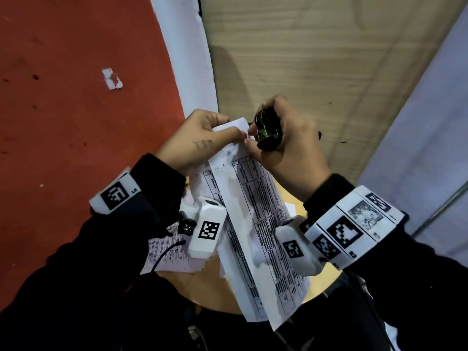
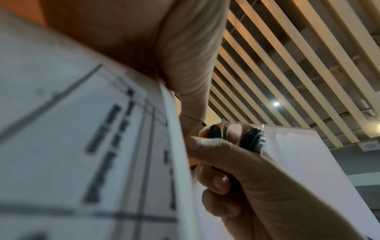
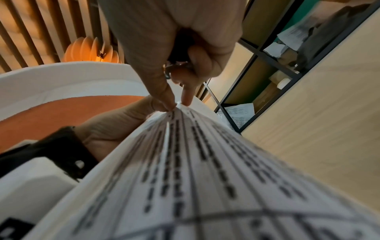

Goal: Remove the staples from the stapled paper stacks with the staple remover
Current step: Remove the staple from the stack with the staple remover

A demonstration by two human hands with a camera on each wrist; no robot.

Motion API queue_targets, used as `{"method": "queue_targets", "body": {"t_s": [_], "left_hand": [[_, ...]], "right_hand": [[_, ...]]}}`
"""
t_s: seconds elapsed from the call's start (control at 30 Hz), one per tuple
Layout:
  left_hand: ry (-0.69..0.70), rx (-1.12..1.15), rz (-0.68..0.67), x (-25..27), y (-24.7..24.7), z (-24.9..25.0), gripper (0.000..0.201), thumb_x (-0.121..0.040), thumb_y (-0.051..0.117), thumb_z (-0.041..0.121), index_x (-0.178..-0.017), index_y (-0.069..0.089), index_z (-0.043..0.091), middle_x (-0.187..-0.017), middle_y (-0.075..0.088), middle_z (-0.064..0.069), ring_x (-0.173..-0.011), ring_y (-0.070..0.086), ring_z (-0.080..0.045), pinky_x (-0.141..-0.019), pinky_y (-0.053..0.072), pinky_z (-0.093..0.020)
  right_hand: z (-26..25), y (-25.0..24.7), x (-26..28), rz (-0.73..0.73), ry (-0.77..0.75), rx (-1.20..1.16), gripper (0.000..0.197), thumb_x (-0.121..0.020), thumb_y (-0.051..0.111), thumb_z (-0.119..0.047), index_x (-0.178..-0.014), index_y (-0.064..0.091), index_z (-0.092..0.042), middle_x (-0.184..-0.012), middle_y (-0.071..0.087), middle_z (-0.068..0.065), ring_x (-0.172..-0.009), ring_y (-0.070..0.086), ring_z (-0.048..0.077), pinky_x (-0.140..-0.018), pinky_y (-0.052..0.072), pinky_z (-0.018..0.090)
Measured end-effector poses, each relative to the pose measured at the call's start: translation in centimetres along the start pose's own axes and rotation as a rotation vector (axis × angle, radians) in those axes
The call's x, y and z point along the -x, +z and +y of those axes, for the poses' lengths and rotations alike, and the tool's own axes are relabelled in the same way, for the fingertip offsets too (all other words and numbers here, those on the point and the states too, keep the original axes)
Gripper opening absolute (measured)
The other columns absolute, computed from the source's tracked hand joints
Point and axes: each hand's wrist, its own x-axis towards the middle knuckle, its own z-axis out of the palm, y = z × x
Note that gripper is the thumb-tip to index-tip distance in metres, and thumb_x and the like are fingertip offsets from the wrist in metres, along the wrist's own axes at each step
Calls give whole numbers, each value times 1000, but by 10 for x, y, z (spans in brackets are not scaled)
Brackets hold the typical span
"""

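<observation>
A stack of printed table sheets [image 1: 255, 211] is held up over a round wooden table [image 1: 320, 276]. My left hand [image 1: 229, 133] pinches its top corner from the left. My right hand [image 1: 252, 145] holds the black staple remover [image 1: 267, 130] curled in its palm, while its thumb and forefinger pinch the same corner. The right wrist view shows those fingertips [image 3: 170, 105] meeting on the paper stack's [image 3: 205, 178] corner, with the staple remover [image 3: 179, 48] dark inside the fist. From the left wrist, the staple remover [image 2: 252, 139] shows beside the paper's [image 2: 82, 146] edge. No staple is visible.
More printed sheets [image 1: 167, 252] lie on the table under my left wrist. A white paper scrap [image 1: 112, 79] lies on the red floor at left. A pale wooden panel [image 1: 304, 59] stands ahead. A black-framed shelf [image 3: 257, 65] with papers is at the right.
</observation>
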Motion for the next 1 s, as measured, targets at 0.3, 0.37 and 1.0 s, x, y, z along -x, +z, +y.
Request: {"method": "queue_targets", "body": {"t_s": [0.3, 0.37, 1.0], "left_hand": [[83, -71, -74, -3, -5, -1, 12, -80, 65, 12, -86, 70, 2, -87, 72, -19, -76, 64, -22, -77, 54, -40], [95, -66, -86, -2, -5, -1, 14, -78, 66, 17, -84, 71, 5, -92, 70, -23, -80, 63, -26, -81, 51, -46], [410, -824, 40, -16, -6, -21, 53, -73, 43, 59, -85, 69, 14, -79, 61, -4, -78, 51, -23, -67, 41, -37]], "right_hand": [[5, -6, -4, -32, -63, 50, 29, -74, 69, -10, -100, 56, -5, -85, 69, 3, -74, 66, 23, -69, 52, 41], [6, -7, -5, -40, -68, 73, 28, -74, 68, -9, -99, 57, -5, -83, 68, 1, -74, 65, 22, -69, 51, 38], [16, 10, -6, -22, 776, -572, 31, -75, 59, 14, -66, 47, -13, -59, 44, 3, -30, 32, 0, -31, 22, 11]]}}
